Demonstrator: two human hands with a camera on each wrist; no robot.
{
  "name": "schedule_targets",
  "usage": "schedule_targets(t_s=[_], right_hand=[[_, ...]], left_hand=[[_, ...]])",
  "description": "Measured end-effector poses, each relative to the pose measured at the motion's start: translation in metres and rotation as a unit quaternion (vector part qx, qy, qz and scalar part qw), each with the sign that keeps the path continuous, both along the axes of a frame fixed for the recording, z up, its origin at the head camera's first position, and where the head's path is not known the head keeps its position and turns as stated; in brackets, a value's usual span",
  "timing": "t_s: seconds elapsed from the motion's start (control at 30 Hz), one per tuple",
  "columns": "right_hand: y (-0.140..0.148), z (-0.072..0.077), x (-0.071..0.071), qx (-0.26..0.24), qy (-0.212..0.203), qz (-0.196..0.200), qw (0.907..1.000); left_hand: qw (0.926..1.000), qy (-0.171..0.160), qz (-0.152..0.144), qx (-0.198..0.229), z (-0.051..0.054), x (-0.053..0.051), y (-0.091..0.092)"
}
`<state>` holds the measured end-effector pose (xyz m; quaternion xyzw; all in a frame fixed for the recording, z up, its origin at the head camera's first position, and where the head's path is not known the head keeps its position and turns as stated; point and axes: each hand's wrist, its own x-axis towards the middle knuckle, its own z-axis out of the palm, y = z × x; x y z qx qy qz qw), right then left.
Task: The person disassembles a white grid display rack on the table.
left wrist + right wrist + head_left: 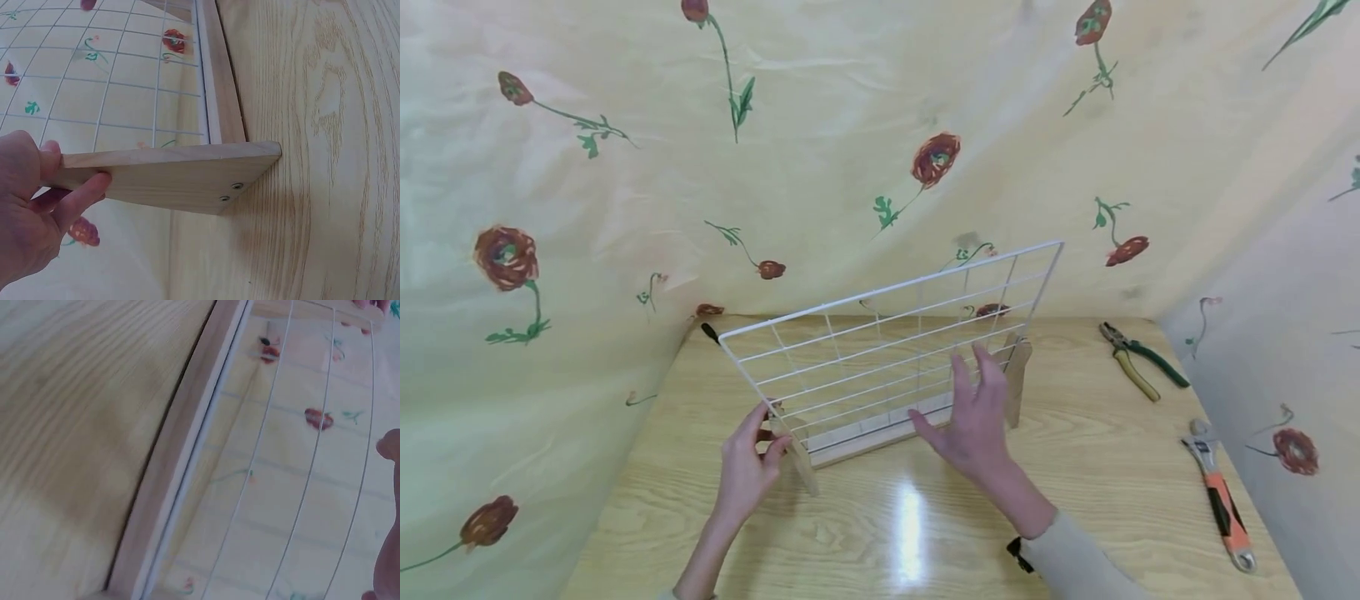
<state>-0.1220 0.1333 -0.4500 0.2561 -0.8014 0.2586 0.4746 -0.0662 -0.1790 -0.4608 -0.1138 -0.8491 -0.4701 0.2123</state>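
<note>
A white wire grid [891,289] leans up and back from a wooden base bar [880,437] on the table. Flat wooden end pieces stand at both sides, a left one [802,468] and a right one [1017,379]. My left hand [747,468] pinches the left end piece between thumb and fingers. Two screw heads [237,185] show on that piece's outer face in the left wrist view. In front of the grid's right half, my right hand [973,421] has its fingers spread. Whether its fingertips touch the wires, I cannot tell.
Pliers [1138,360] with green and yellow handles lie on the table at the back right. An adjustable wrench [1221,500] lies near the right edge. Behind the grid's left corner shows a black tip [709,333]. Flower-patterned sheeting [820,192] hangs around the table.
</note>
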Motion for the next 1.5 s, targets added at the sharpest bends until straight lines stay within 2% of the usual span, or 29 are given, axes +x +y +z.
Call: schedule_targets(t_s=[0.17, 0.33, 0.5, 0.67, 0.97, 1.2, 1.5], right_hand=[[-0.026, 0.007, -0.009, 0.024, -0.018, -0.040, 0.9987], [-0.039, 0.006, -0.019, 0.042, -0.023, -0.106, 0.9932], [-0.047, 0.003, -0.026, 0.032, -0.026, -0.132, 0.9903], [-0.053, 0.001, -0.029, 0.011, -0.032, -0.130, 0.9909], [-0.053, 0.005, -0.034, 0.004, -0.024, -0.128, 0.9914], [-0.051, 0.020, -0.037, -0.016, 0.001, -0.106, 0.9943], [-0.053, 0.035, -0.035, -0.012, -0.002, -0.096, 0.9953]], left_hand=[[1.0000, 0.001, -0.002, 0.004, 0.000, -0.001, 0.002], [0.9999, -0.008, -0.004, 0.009, 0.000, -0.001, 0.002], [0.9999, -0.009, 0.001, 0.007, 0.000, 0.000, 0.001], [0.9999, -0.008, 0.000, 0.007, -0.002, 0.000, 0.000], [1.0000, 0.000, 0.006, 0.002, -0.003, 0.000, 0.000], [0.9999, 0.007, 0.013, -0.001, -0.006, -0.003, 0.001], [0.9999, -0.001, 0.005, 0.016, -0.006, -0.001, 0.001]])
